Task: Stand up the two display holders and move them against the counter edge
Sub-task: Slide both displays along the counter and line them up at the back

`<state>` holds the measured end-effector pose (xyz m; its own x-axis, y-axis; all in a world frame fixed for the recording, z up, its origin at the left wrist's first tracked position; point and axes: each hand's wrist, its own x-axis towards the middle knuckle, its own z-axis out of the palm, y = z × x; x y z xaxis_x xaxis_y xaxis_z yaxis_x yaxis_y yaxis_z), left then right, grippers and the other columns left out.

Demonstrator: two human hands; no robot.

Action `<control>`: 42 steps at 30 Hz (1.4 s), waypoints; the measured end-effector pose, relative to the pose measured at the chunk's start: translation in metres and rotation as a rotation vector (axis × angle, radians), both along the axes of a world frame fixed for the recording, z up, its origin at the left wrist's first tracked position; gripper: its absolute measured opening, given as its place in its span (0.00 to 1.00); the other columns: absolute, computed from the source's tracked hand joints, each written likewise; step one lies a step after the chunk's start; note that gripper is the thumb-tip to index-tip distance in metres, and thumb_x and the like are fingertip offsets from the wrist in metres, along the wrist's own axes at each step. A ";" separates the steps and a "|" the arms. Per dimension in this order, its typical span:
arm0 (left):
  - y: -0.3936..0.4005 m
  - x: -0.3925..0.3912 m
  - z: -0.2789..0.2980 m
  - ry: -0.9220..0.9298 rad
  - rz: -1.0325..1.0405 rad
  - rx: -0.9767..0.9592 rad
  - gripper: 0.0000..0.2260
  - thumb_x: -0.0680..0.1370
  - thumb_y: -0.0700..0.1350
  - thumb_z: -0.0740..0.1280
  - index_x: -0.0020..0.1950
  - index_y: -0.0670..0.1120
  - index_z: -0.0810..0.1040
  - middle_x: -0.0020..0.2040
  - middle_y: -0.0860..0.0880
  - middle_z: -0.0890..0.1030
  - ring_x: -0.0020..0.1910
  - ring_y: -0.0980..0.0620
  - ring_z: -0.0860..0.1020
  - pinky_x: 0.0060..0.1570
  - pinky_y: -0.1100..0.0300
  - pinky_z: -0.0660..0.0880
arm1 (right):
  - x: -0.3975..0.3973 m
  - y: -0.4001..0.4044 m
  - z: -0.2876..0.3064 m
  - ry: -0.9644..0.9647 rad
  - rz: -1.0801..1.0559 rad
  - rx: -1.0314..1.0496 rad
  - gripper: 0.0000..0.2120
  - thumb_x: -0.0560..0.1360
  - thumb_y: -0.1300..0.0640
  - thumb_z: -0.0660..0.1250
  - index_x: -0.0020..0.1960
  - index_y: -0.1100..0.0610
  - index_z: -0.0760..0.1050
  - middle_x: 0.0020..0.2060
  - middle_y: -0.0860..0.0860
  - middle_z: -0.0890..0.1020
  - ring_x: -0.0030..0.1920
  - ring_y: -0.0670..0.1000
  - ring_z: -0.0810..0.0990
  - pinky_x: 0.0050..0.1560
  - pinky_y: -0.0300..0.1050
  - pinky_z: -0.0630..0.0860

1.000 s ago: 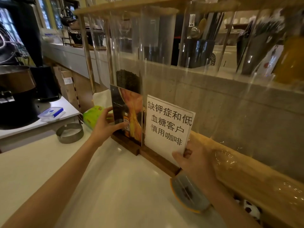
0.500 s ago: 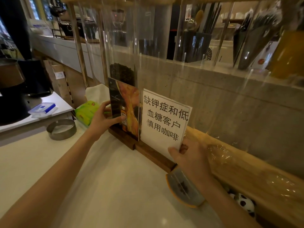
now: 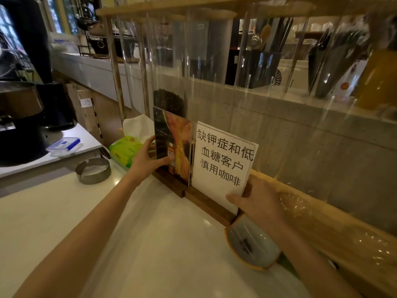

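Observation:
Two display holders stand upright side by side on dark wooden bases, close against the wooden counter edge (image 3: pixel 305 203). The left holder (image 3: pixel 178 147) shows a dark and orange picture. My left hand (image 3: pixel 146 160) grips its left edge, thumb across the front. The right holder (image 3: pixel 221 160) carries a white sheet with black Chinese characters. My right hand (image 3: pixel 257 201) holds its lower right corner, thumb on the front and fingers behind. The two wooden bases (image 3: pixel 189 190) touch end to end.
A green tissue pack (image 3: pixel 124 149) lies just left of the holders. A round metal ring (image 3: pixel 93 171) sits on the white counter. A shallow bowl with an orange rim (image 3: pixel 251 244) rests under my right forearm. Clear tubes, one with coffee beans (image 3: pixel 169 102), rise behind.
Both hands keep their grip on the standing holders. The view has shifted a little; the holders hardly move against the counter edge.

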<state>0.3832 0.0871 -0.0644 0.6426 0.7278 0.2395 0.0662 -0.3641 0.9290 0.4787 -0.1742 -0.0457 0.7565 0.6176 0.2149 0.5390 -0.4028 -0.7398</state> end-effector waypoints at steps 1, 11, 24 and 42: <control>-0.003 -0.001 0.000 0.019 0.016 0.042 0.35 0.67 0.46 0.74 0.70 0.50 0.61 0.65 0.44 0.73 0.63 0.43 0.72 0.62 0.42 0.72 | 0.000 -0.001 0.008 0.014 0.019 0.013 0.22 0.68 0.59 0.72 0.61 0.53 0.72 0.57 0.49 0.81 0.52 0.49 0.80 0.40 0.34 0.74; -0.062 -0.024 -0.029 0.491 0.093 0.377 0.29 0.72 0.53 0.67 0.70 0.45 0.63 0.70 0.43 0.67 0.66 0.44 0.68 0.65 0.53 0.67 | -0.010 0.039 0.129 -0.409 0.289 0.071 0.17 0.73 0.51 0.65 0.61 0.54 0.72 0.54 0.50 0.79 0.52 0.46 0.76 0.49 0.35 0.73; -0.062 -0.018 -0.041 0.561 0.081 0.389 0.22 0.75 0.50 0.64 0.65 0.42 0.67 0.59 0.42 0.74 0.55 0.45 0.74 0.52 0.55 0.71 | -0.005 0.132 0.122 -0.430 0.360 -0.236 0.09 0.71 0.62 0.67 0.48 0.66 0.80 0.39 0.58 0.80 0.38 0.52 0.77 0.30 0.35 0.70; -0.067 -0.014 -0.037 0.547 0.065 0.444 0.19 0.75 0.52 0.63 0.62 0.42 0.70 0.58 0.42 0.75 0.54 0.46 0.74 0.50 0.57 0.70 | 0.005 0.138 0.121 -0.355 0.260 -0.132 0.10 0.69 0.66 0.69 0.50 0.66 0.80 0.44 0.59 0.82 0.42 0.53 0.81 0.34 0.38 0.74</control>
<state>0.3688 0.0200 -0.1016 0.7143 0.6770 0.1775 0.5157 -0.6806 0.5205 0.4836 -0.0364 0.0752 0.4665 0.8166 0.3398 0.8455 -0.2990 -0.4423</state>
